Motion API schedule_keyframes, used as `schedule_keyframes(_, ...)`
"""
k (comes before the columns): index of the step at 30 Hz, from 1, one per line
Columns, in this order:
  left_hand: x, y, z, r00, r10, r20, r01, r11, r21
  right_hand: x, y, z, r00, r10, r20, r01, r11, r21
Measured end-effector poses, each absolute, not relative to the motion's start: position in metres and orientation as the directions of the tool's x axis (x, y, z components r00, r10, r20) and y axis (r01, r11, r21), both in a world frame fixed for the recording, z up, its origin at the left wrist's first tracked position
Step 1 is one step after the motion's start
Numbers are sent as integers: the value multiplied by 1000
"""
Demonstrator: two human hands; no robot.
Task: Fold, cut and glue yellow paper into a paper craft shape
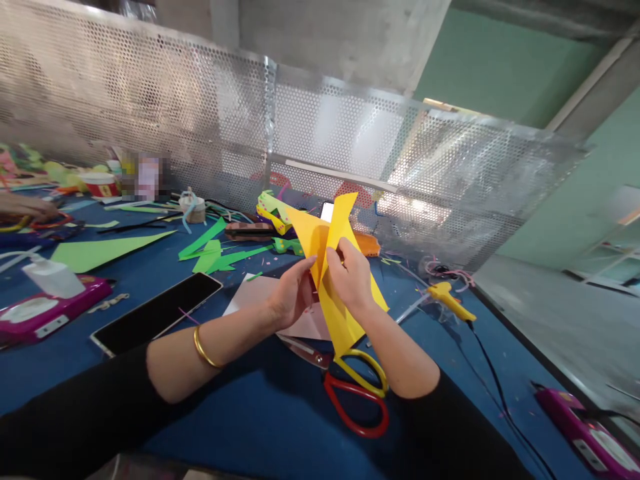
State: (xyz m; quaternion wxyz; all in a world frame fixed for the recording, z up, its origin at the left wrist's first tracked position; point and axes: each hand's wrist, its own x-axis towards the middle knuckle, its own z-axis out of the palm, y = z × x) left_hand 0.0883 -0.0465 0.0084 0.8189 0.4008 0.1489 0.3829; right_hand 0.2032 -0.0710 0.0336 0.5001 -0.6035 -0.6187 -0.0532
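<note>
Both hands meet at the centre of the frame over a sheet of yellow paper (333, 267), which is lifted off the blue table (250, 413) and stands roughly upright, its points reaching toward the perforated metal screen (210, 113) behind. The left hand (293, 293) pinches the paper's left edge, fingers closed on it, and the right hand (353, 277) is closed on the same sheet from the other side, thumb and fingertips pressing where two flaps cross. To my eye this is a folding step: the sheet already shows creases, and the fingers seem to be setting or sharpening one more. The next move would call for holding the flaps lined up with one hand while the other runs along the fold, without letting the thin paper buckle. Just below the hands, at lower centre, lie scissors (357, 390) with one yellow and one red loop, partly on a pale sheet (250, 297). A dark phone (157, 312) lies face up to the left, with a magenta pack of wipes (47, 308) at the far left edge. A yellow glue gun (447, 299) rests to the right, its black cord trailing toward the lower right, where a magenta tool (583, 427) sits. Green paper scraps (100, 250) are scattered across the upper left of the table. Another person's hand (25, 207) shows at the far left. I can read no brand, label or writing anywhere; one patch at upper left is blurred.
</note>
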Motion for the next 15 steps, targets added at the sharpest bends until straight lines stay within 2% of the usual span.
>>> schedule_keyframes(2, 89, -44, 10, 618, 786, -7, -506, 406, 761, 202, -74, 35, 175, 674, 718, 818, 306, -487)
schedule_keyframes(5, 90, -41, 10, 545, 835, -81, -490, 395, 778, 199, -81, 42, 38, 615, 788, 863, 376, -336)
schedule_keyframes(7, 91, -40, 11, 517, 853, -66, -502, 365, 784, 197, -90, 49, -26, 556, 831, 900, 375, -223)
schedule_keyframes(9, 92, -41, 12, 482, 876, -15, -553, 318, 770, 194, -99, 55, -39, 501, 865, 942, 308, -136)
schedule_keyframes(12, 90, -42, 20, 374, 925, 61, -648, 213, 731, 187, -108, 56, -8, 453, 891, 974, 204, -96)
schedule_keyframes(15, 86, -43, 30, 267, 957, 112, -709, 116, 696, 181, -106, 49, -1, 502, 865, 980, 173, -99)
